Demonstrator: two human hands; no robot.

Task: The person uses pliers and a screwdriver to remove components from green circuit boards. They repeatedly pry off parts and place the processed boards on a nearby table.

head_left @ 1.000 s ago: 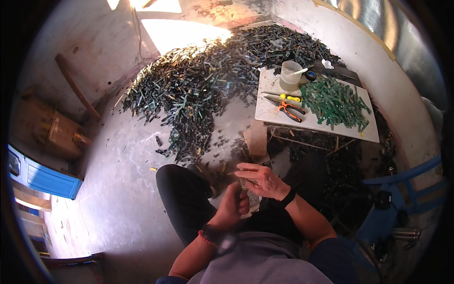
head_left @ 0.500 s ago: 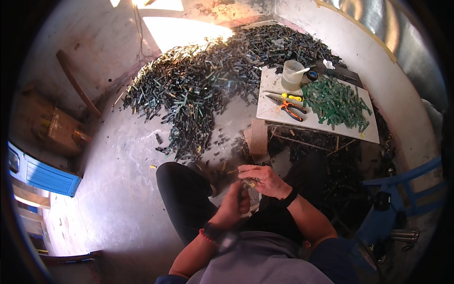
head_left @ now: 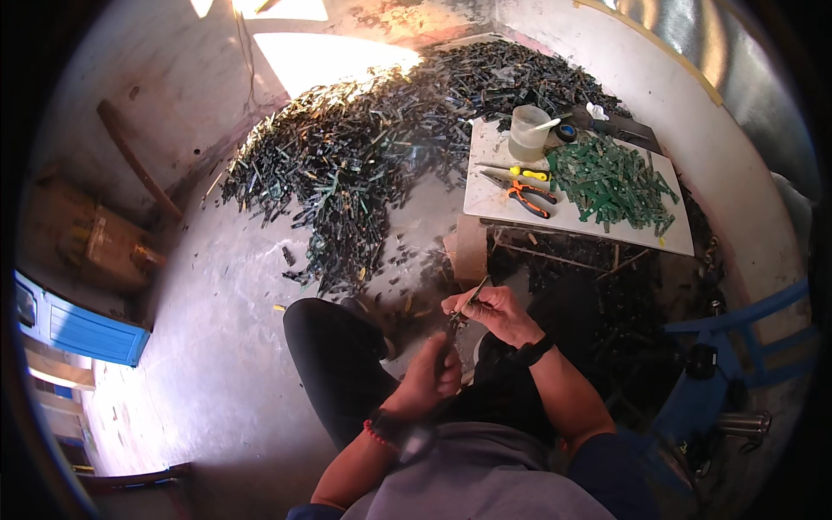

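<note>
My left hand (head_left: 428, 373) is closed round a dark hand tool, whose narrow metal tip (head_left: 453, 323) sticks up out of the fist; its exact kind is hard to make out. Just above and to the right, my right hand (head_left: 501, 315) pinches a thin dark green strip (head_left: 478, 289) between thumb and fingers. One end of the strip points up and away from me, while its lower end comes close to the tool's tip; whether they touch I cannot tell. Both hands are over my lap.
On a low white board (head_left: 498, 208) ahead right lie orange-and-black pliers (head_left: 527, 198), a yellow-handled tool (head_left: 530, 173), a cloudy plastic cup (head_left: 528, 134) and a heap of green strips (head_left: 611, 184). A large pile of dark strips (head_left: 347, 165) covers the floor ahead. A blue chair (head_left: 737, 329) stands right.
My right hand has drawn slightly right and up from the tool, and the green strip now shows in its pinch. My left hand has hardly moved.
</note>
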